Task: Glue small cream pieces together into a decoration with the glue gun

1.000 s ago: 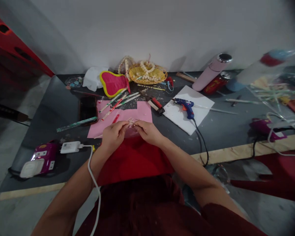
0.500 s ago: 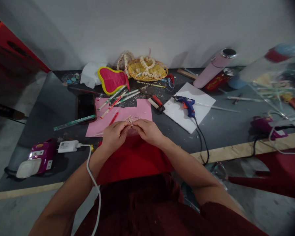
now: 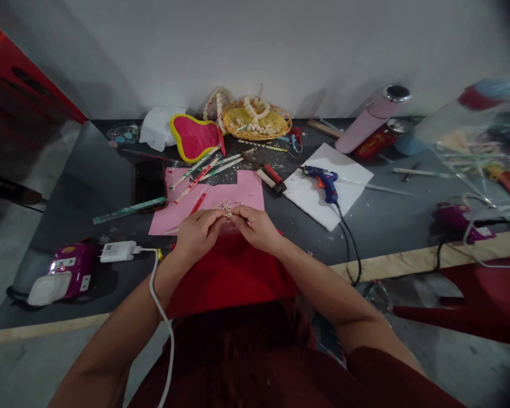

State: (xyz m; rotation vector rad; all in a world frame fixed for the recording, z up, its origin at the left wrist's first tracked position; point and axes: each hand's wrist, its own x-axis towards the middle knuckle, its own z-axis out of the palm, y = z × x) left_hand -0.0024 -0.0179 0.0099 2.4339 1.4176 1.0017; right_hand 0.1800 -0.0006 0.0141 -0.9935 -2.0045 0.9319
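Note:
My left hand [image 3: 200,231] and my right hand [image 3: 256,226] meet fingertip to fingertip over the front edge of a pink sheet [image 3: 250,190]. Both are closed in a pinch around a small pale piece [image 3: 228,215], which looks like a bit of wooden stick; the fingers hide most of it. Just behind the fingertips, short pale stick pieces lie on the sheet. A red stick [image 3: 198,203] in clear wrapping rests beside my left hand. Below the hands a red cloth [image 3: 233,283] spreads from the table edge to my lap.
A blue glue gun [image 3: 326,180] lies on a white board [image 3: 310,201] to the right, near pliers [image 3: 271,175]. Behind stand a yellow basket [image 3: 255,135] and a pink flask [image 3: 372,119]. A phone [image 3: 150,182], white charger [image 3: 119,251] and purple socket block [image 3: 74,269] are left.
My hands stay pinched together in nearly the same place, with only slight finger movement. The whole view has shifted very slightly.

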